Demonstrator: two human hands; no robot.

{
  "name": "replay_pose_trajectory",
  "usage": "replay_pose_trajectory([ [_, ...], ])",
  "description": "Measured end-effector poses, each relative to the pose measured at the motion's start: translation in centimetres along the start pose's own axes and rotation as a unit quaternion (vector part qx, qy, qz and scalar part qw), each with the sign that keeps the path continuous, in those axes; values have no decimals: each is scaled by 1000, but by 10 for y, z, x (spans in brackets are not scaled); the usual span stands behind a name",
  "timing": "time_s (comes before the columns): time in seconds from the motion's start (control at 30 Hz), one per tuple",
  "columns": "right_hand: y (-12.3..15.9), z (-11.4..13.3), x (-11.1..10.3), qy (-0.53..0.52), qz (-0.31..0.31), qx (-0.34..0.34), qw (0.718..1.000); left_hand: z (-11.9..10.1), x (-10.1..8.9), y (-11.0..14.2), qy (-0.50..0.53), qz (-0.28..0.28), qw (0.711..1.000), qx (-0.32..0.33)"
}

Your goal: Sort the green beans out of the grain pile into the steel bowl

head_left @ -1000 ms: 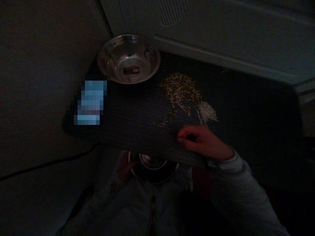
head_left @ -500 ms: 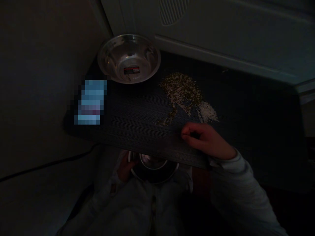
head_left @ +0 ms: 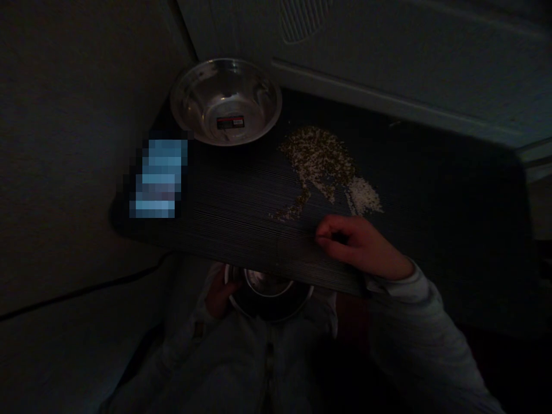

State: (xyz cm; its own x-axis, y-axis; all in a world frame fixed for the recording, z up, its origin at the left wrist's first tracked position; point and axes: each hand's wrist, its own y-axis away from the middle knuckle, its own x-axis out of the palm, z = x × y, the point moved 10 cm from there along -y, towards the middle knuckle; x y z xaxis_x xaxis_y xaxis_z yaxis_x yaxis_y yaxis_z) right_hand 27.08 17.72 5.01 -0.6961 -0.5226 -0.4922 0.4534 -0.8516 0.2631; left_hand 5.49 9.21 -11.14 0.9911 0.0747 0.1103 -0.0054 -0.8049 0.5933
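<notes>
Tabletop (head_left: 233, 224) overlapping bowl (head_left: 271, 305) | basin (head_left: 233, 103), screen (head_left: 158, 178), grain (head_left: 317, 152) | left hand (head_left: 221, 294) gripping bowl, right hand (head_left: 357, 244) pinched

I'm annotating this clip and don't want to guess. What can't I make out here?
All in the head view:
- Right hand: curled fingers hide whether anything is pinched.
- Lower bowl: far part hidden by the tabletop.
- Left hand: some fingers hidden by that bowl.
- Phone-like object: screen pixelated.
- Basin label: too small and dark to read.
- Cord: cut off by the left edge.
</notes>
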Motion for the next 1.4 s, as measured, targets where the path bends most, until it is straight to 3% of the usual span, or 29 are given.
replay_pose_trajectory([
  [0.2, 0, 3, 3, -6, 12, -12, 1000, 4, -3, 0, -7, -11, 1000, -9],
  [0.43, 0, 2, -4, 4, -37, -15, 999, 9, -5, -1, 5, -8, 1000, -8],
  [0.77, -1, 6, 8, 3, 11, -18, 1000, -2, -1, -1, -13, 1, 1000, 21],
  [0.93, 0, 5, 5, 4, -2, -16, 1000, 2, 1, 0, -2, 5, 1000, 3],
  [1.17, -1, 5, 4, 6, -1, -19, 1000, -9, 1, 1, -47, -4, 999, 24],
  [1.4, -2, 2, 2, 6, -11, -12, 1000, 0, 0, 0, -18, 0, 1000, 8],
])
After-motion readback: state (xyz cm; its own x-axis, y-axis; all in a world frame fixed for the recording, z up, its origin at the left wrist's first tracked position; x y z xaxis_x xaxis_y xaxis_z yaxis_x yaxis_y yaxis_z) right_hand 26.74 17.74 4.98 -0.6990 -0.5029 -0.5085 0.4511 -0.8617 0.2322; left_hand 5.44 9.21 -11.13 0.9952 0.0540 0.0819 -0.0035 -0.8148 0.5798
